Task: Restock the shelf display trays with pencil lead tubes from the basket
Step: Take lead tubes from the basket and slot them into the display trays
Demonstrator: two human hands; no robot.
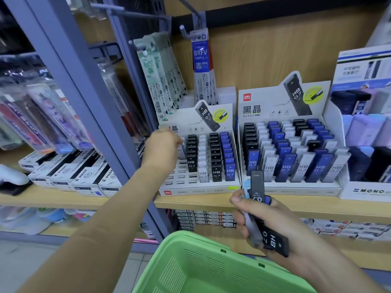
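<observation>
Left hand (163, 144) is at the left side of the left display tray (198, 190), over the columns with empty slots. Fingers curl toward the tray, back of hand to camera, so cannot tell whether it holds a tube. That tray's other columns are filled in rows: black, white, black, blue, all marked HB 0.7. Right hand (281, 216) grips a bundle of lead tubes (273, 240) – black, grey and blue – with one black tube (257, 182) sticking up above the thumb, in front of the shelf (190, 203) edge. The hand sits just above the far rim of the green basket (190, 250), which is at the bottom of view. The right display tray (296, 190) stands just beside the left one on the same shelf, its slots packed with black, white and blue tubes. MONO box (368, 191) is to the right of it. Refill packs (201, 60) hang from hooks behind the trays – Pilot boxes (84, 176) on the shelf to the left.
</observation>
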